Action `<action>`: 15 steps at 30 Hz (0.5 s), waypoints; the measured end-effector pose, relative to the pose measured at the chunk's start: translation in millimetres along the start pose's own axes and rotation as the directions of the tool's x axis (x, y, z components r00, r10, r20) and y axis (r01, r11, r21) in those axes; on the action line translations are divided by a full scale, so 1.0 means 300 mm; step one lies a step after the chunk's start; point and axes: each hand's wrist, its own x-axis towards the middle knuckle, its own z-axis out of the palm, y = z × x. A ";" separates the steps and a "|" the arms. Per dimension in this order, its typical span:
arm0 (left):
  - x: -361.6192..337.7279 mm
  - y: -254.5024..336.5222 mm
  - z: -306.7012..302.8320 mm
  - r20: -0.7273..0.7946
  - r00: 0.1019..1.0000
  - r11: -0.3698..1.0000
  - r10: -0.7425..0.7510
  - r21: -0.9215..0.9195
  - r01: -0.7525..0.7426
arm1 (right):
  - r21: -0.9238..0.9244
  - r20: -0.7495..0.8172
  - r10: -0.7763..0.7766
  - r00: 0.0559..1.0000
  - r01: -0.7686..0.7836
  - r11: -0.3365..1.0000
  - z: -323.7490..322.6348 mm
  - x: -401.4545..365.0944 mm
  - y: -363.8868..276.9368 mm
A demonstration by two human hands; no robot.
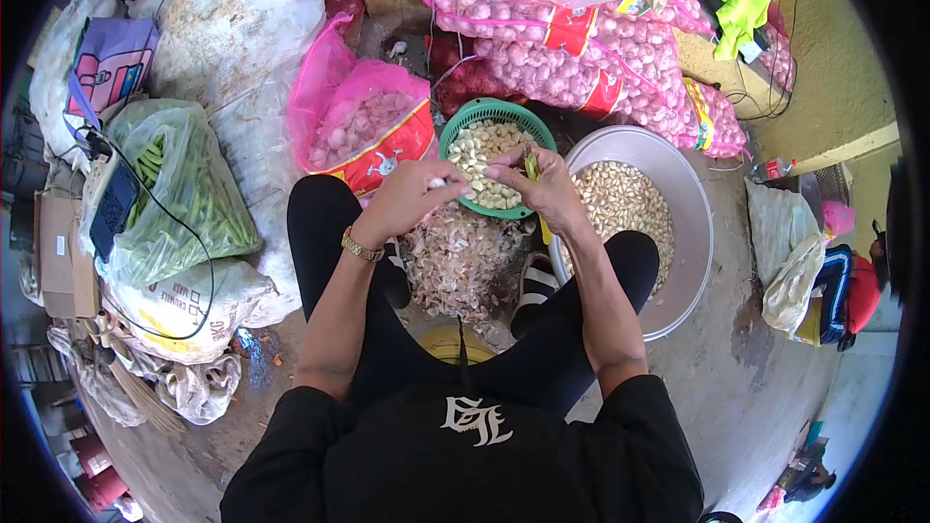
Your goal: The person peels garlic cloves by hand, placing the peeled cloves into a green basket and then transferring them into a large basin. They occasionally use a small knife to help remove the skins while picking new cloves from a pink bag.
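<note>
My left hand [415,196], with a watch on the wrist, is closed in a pinch on a pale garlic clove [438,182]. Close beside it, my right hand [544,186] is wrapped round a slim yellow-green tool [531,167], most of it hidden by the fingers. Both hands are over the near edge of a green plastic basket [455,121] holding peeled garlic cloves [475,153]. Beneath them, a heap of papery garlic skins [460,266] lies on the floor between my legs.
A large pale basin [693,232] of garlic cloves [625,199] stands at my right knee. An opened pink mesh sack [325,87] of garlic bulbs is ahead left, and full garlic sacks [601,63] are stacked ahead. Left lies a plastic bag of green pods [194,174].
</note>
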 end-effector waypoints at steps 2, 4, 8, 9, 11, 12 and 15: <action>0.017 0.011 0.027 -0.248 0.963 0.916 0.106 -0.353 -0.192 | -0.034 0.013 0.014 1.000 -0.014 0.999 -0.004 -0.003 0.001; 0.051 -0.006 0.071 -0.306 0.940 0.889 0.149 -0.375 -0.263 | -0.044 0.037 0.000 0.999 0.002 0.999 -0.002 0.002 0.008; 0.070 -0.024 0.087 -0.256 0.967 0.691 -0.006 -0.700 -0.182 | -0.100 0.009 0.092 0.996 -0.091 0.991 -0.006 -0.013 -0.038; 0.070 -0.010 0.077 -0.253 0.968 0.691 -0.003 -0.700 -0.181 | -0.038 -0.008 0.118 0.993 -0.118 0.992 -0.012 -0.012 -0.039; 0.068 0.019 0.056 -0.264 0.951 0.555 -0.161 -0.821 -0.134 | 0.025 -0.029 0.146 0.989 -0.145 0.989 -0.027 -0.012 -0.028; 0.073 0.010 0.055 -0.263 0.952 0.555 -0.159 -0.821 -0.134 | 0.057 -0.050 0.111 0.993 -0.108 0.992 -0.033 -0.008 -0.010; 0.089 -0.030 0.064 -0.147 0.961 0.456 -0.234 -0.890 -0.024 | 0.031 -0.086 0.123 0.989 -0.120 0.992 -0.065 0.011 0.008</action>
